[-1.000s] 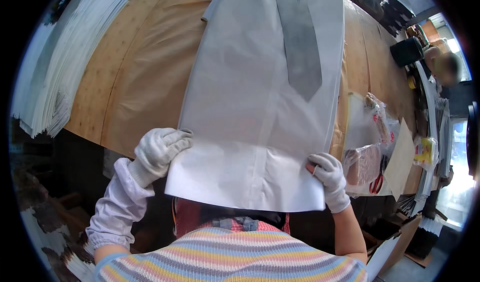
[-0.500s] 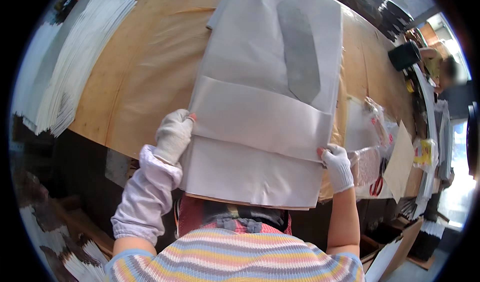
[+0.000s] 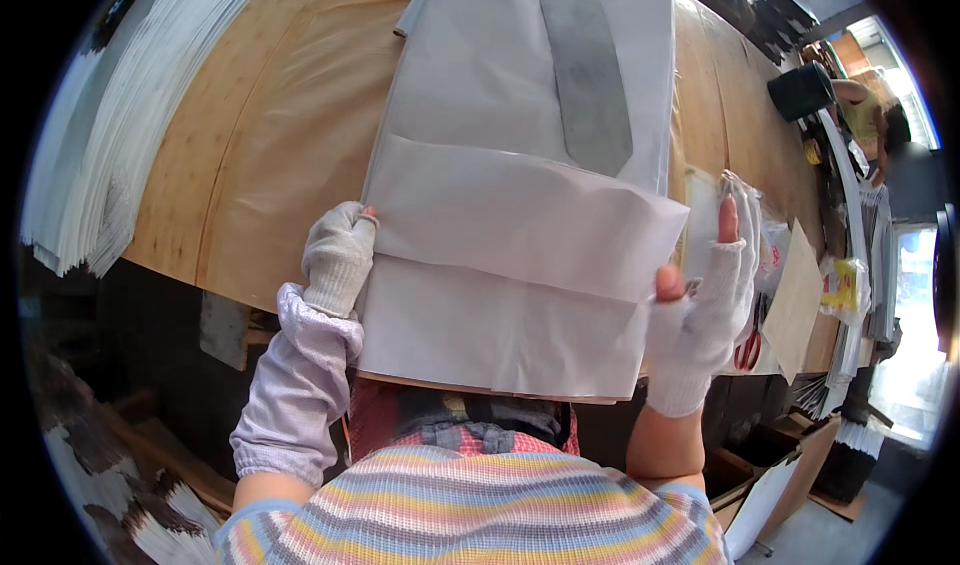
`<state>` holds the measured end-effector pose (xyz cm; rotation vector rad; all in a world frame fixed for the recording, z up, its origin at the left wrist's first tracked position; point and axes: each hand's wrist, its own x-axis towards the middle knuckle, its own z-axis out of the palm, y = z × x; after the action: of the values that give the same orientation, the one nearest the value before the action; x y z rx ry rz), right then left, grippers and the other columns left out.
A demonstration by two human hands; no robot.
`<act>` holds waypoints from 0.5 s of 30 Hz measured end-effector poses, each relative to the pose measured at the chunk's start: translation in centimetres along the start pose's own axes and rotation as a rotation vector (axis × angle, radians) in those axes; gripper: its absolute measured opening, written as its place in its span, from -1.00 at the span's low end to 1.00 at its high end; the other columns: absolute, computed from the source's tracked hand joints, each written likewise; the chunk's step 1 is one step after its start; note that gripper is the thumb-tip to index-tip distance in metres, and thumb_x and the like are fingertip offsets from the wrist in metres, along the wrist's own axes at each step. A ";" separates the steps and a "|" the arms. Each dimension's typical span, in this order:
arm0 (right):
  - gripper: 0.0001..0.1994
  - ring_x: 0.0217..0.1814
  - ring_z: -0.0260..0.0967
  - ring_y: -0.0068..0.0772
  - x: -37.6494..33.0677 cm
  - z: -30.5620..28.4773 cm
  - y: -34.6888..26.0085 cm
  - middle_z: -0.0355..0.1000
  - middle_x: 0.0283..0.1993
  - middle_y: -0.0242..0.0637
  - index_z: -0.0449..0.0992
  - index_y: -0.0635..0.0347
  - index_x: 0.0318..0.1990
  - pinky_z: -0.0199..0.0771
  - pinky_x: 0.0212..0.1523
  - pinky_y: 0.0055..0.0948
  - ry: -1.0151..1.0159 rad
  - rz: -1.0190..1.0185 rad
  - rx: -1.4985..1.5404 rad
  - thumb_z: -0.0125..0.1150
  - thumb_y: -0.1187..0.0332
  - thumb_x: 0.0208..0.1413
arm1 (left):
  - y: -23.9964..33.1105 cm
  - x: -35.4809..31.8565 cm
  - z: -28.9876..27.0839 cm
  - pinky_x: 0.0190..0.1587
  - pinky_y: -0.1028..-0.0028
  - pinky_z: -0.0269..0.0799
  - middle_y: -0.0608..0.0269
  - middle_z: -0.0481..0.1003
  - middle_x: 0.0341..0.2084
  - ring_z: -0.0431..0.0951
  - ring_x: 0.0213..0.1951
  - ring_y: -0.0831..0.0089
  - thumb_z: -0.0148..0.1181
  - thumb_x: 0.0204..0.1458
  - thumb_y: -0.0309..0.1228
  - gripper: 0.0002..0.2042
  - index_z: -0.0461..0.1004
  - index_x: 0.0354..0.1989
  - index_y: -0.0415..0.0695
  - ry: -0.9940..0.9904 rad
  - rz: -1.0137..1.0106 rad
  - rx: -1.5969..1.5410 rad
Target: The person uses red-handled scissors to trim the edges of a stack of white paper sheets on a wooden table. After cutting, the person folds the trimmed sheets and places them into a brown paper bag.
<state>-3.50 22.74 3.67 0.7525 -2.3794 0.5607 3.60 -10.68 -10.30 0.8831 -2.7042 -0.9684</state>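
A stack of large white sheets (image 3: 500,335) lies in front of me. The top sheet has a folded flap (image 3: 520,215) across it, its right end lifted a little. My left hand (image 3: 340,250), in a white glove with the thumb tip bare, is closed on the left edge of the flap. Off the sheets' right edge, my right hand (image 3: 705,300) is raised, gloved with bare thumb and fingertip, its fingers stretched and holding nothing. Beyond the flap, a long flat grey plate (image 3: 588,75) with cut corners rests on the paper.
The sheets lie on a brown-covered table (image 3: 270,155). A tall white paper stack (image 3: 150,115) stands at the left. Red-handled scissors (image 3: 748,350), a tan card (image 3: 790,305) and a yellow packet (image 3: 845,287) are at the right. A person (image 3: 870,120) is at the far right.
My right hand has let go of the flap's right edge and opened, rising beside it. That end of the flap now sticks out rightward. The left hand keeps its hold.
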 end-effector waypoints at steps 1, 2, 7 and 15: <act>-0.22 0.38 0.22 0.24 0.9 0.2 -1.7 0.33 0.31 0.12 0.23 0.36 0.39 0.05 0.45 0.10 0.023 -0.063 0.083 0.33 0.08 0.11 | -0.4 0.2 0.2 -0.23 0.11 0.45 -0.06 0.57 -0.45 0.58 -0.31 -0.08 0.17 0.19 -0.19 -0.73 0.57 -0.34 -0.16 0.014 0.019 -0.010; -0.22 0.43 0.15 0.24 1.3 1.2 -2.8 0.27 0.36 0.13 0.25 0.35 0.37 -0.06 0.48 0.15 -0.064 -0.060 0.100 0.34 0.07 0.09 | -0.9 0.3 0.5 -0.23 0.10 0.45 -0.06 0.57 -0.45 0.58 -0.31 -0.08 0.17 0.19 -0.19 -0.73 0.57 -0.34 -0.17 0.027 0.039 -0.023; -0.26 0.54 -0.05 0.18 -4.1 12.6 -1.3 0.18 0.41 0.09 0.35 0.31 0.28 -0.24 0.53 0.19 -0.518 -0.018 -0.001 0.39 0.14 -0.07 | 1.1 0.2 -0.1 -0.26 0.14 0.44 -0.04 0.56 -0.46 0.56 -0.35 -0.02 0.17 0.20 -0.19 -0.73 0.57 -0.33 -0.17 -0.039 0.064 -0.029; -0.51 0.00 0.44 0.00 -7.5 5.9 3.4 0.46 0.02 -0.01 0.44 0.34 0.12 0.43 0.07 -0.24 0.057 0.565 0.038 0.38 0.40 0.02 | -0.8 -0.6 1.2 -0.24 0.13 0.45 0.01 0.56 -0.44 0.57 -0.32 -0.01 0.18 0.21 -0.17 -0.73 0.57 -0.35 -0.14 0.140 0.117 0.042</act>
<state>-2.86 24.99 -6.14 0.0596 -2.5252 0.8394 4.12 -10.21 -11.74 0.7596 -2.6334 -0.7981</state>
